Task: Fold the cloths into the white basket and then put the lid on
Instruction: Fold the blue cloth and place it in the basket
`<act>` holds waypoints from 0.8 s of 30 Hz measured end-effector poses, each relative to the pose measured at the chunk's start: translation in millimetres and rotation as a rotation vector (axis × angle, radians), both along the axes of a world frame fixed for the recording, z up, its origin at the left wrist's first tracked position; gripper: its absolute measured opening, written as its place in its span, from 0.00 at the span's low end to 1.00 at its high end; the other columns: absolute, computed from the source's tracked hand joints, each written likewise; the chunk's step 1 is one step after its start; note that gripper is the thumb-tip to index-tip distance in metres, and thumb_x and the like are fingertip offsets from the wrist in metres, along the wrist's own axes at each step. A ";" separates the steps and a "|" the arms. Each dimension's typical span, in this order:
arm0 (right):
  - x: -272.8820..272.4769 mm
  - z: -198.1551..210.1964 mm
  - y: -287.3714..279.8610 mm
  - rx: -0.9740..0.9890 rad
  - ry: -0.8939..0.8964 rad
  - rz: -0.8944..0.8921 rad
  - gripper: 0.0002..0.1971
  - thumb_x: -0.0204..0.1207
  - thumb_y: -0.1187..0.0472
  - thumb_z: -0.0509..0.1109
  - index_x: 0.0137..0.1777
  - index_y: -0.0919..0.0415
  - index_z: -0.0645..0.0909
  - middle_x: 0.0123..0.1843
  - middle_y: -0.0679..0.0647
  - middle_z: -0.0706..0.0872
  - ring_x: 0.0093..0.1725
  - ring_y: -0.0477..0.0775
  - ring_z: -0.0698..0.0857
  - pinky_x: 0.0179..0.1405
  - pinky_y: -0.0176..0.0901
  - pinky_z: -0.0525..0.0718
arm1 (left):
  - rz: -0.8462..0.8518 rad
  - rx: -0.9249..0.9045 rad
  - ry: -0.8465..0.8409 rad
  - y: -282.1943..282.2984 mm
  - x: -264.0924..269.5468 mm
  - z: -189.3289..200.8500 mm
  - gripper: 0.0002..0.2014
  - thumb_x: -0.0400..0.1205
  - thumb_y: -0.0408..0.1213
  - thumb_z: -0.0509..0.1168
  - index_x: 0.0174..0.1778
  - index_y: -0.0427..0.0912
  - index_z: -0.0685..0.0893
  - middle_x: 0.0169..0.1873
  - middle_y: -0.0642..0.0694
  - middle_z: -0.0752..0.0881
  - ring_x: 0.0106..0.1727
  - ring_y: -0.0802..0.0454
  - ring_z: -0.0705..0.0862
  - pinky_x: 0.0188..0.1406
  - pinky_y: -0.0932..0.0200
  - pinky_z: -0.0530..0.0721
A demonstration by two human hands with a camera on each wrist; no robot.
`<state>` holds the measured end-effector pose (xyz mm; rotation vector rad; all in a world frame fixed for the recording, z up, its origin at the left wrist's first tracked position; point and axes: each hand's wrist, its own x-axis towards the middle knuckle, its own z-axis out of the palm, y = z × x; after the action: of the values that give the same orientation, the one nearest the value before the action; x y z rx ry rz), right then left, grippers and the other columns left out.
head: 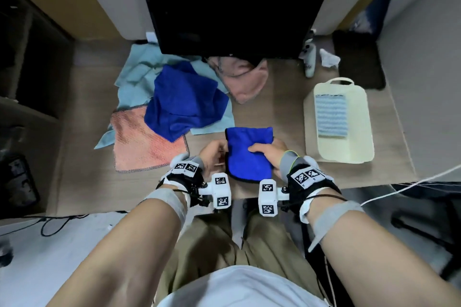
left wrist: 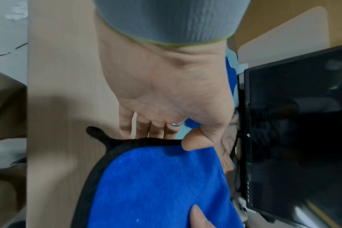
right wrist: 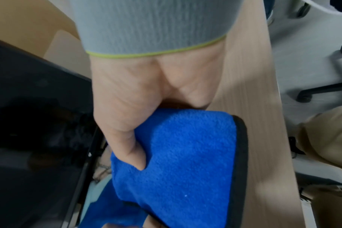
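On the wooden desk [head: 279, 112], a loose pile lies at the left: a peach cloth [head: 139, 144], a light teal cloth [head: 134, 75], a crumpled blue cloth [head: 182, 102] on top and a pink cloth [head: 242, 80] behind. At centre, near the desk's front edge, the folded blue cloth [head: 249, 154] is held by 2 hands: the left hand [head: 212, 154] pinches its left edge, the right hand [head: 269, 152] grasps its right side, thumb on top. At the right, the white basket [head: 311, 132] holds 1 folded striped light-blue cloth [head: 330, 116].

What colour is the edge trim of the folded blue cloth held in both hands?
Black. The trim of the folded blue cloth shows best in the right wrist view.
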<state>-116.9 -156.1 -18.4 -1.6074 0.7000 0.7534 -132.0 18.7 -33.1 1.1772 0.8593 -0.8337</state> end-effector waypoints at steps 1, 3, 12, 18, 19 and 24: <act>2.1 3.9 -5.4 0.008 0.001 -0.006 0.13 0.64 0.64 0.80 0.49 0.55 0.85 0.51 0.57 0.91 0.51 0.62 0.90 0.55 0.59 0.88 | -0.010 -0.025 -0.007 -4.5 4.2 4.8 0.05 0.55 0.38 0.61 0.25 0.50 0.74 0.31 0.53 0.78 0.34 0.52 0.74 0.36 0.58 0.69; 7.1 14.6 -20.5 0.024 -0.014 -0.043 0.15 0.65 0.63 0.79 0.52 0.57 0.85 0.53 0.59 0.91 0.52 0.63 0.90 0.56 0.62 0.87 | -0.030 -0.055 -0.052 -19.9 14.0 15.4 0.07 0.60 0.43 0.65 0.32 0.50 0.79 0.34 0.53 0.81 0.35 0.54 0.78 0.37 0.58 0.71; 47.7 33.0 -109.7 -0.082 -0.076 -0.125 0.24 0.60 0.51 0.81 0.53 0.61 0.83 0.49 0.60 0.90 0.49 0.64 0.90 0.53 0.63 0.88 | -0.042 0.016 -0.142 -109.0 57.0 43.5 0.20 0.75 0.44 0.76 0.60 0.39 0.83 0.51 0.40 0.89 0.47 0.43 0.88 0.37 0.51 0.87; 94.3 16.2 -196.2 -0.190 -0.066 -0.064 0.17 0.72 0.47 0.74 0.51 0.61 0.83 0.46 0.59 0.86 0.45 0.61 0.86 0.36 0.45 0.81 | -0.078 0.225 -0.254 -200.9 95.2 62.5 0.19 0.85 0.35 0.64 0.71 0.33 0.74 0.59 0.34 0.84 0.38 0.50 0.79 0.41 0.48 0.86; 105.1 11.1 -213.6 -0.203 -0.059 -0.042 0.16 0.73 0.47 0.73 0.50 0.60 0.82 0.44 0.59 0.85 0.42 0.60 0.84 0.32 0.42 0.76 | -0.076 0.252 -0.257 -218.0 103.3 62.7 0.19 0.86 0.34 0.63 0.71 0.32 0.74 0.62 0.31 0.83 0.38 0.49 0.78 0.43 0.45 0.84; 138.5 -4.4 -273.0 -0.281 0.018 0.077 0.10 0.77 0.56 0.70 0.52 0.61 0.79 0.36 0.58 0.80 0.32 0.56 0.79 0.30 0.39 0.72 | -0.164 0.403 -0.253 -272.8 129.3 37.2 0.13 0.82 0.33 0.65 0.62 0.33 0.82 0.48 0.39 0.85 0.44 0.45 0.83 0.48 0.44 0.86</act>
<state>21.6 -429.0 -22.9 -1.8927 0.7876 0.7513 -2.7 -254.1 4.0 1.6861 0.7468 -0.6385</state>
